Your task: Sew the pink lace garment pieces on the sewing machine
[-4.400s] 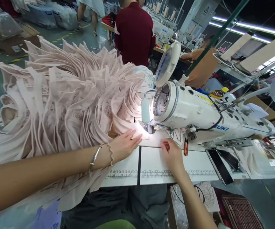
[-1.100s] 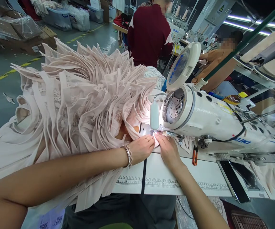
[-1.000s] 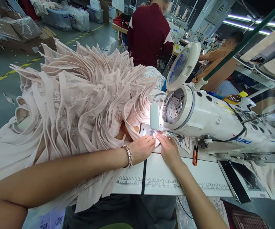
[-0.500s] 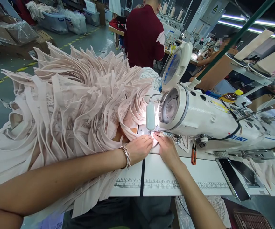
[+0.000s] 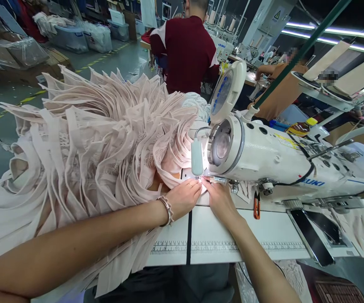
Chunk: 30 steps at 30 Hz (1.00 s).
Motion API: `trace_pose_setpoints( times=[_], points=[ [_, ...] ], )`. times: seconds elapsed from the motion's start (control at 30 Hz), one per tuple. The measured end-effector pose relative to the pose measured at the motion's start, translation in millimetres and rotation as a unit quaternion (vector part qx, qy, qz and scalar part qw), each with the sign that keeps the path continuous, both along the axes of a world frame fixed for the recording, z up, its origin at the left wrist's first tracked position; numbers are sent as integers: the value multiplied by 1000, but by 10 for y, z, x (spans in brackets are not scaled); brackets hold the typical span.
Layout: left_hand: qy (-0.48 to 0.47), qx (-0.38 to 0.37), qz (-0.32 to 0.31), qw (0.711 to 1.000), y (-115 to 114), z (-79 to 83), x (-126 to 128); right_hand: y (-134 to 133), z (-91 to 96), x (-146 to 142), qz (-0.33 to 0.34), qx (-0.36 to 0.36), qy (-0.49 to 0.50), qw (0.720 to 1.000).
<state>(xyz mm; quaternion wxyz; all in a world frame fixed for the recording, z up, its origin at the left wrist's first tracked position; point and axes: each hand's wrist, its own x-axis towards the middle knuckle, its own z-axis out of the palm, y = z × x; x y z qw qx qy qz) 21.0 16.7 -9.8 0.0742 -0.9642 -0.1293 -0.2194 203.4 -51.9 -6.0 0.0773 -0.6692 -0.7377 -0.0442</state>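
A white sewing machine [image 5: 264,153] lies across the table, its lamp lighting the needle area. My left hand [image 5: 183,197], with a bracelet on the wrist, presses fingers together on a pale pink fabric piece [image 5: 177,179] right at the needle. My right hand [image 5: 220,200] pinches the same piece from the right, fingertips under the presser foot. A big heap of pale pink fabric pieces [image 5: 90,139] fans out to the left of the machine.
The white table [image 5: 220,235] has printed rulers along its front. Orange snips [image 5: 257,206] and two dark phones [image 5: 311,235] lie right of my hands. A person in a dark red shirt [image 5: 186,50] stands beyond the heap; another in orange [image 5: 279,92] sits behind the machine.
Since 4.4 s ago both hands moved from lying apart on the table up to the needle, fingertips together on the fabric. Over the last second they stay there; only the view shifts.
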Motion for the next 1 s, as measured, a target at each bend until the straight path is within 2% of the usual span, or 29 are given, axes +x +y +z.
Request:
trace_pose_setpoints(
  times=[0.43, 0.53, 0.63, 0.77, 0.87, 1.0],
  points=[
    [4, -7, 17, 1000, -3, -15, 12, 26, -79, -14, 9, 51, 13, 999],
    [10, 11, 23, 1000, 5, 18, -20, 31, -125, 22, 8, 68, 66, 995],
    [11, 25, 27, 999, 94, 78, -83, 21, -146, 60, -12, 71, 162, 984],
    [0, -12, -11, 1000, 262, 130, -165, -17, -135, 73, -19, 67, 238, 969],
    [-18, -16, -33, 999, 313, 130, -179, -49, -122, 60, -5, 85, 224, 971],
    [-27, -26, -17, 999, 288, 120, -146, -78, -95, 37, 38, 94, 197, 975]
  ],
)
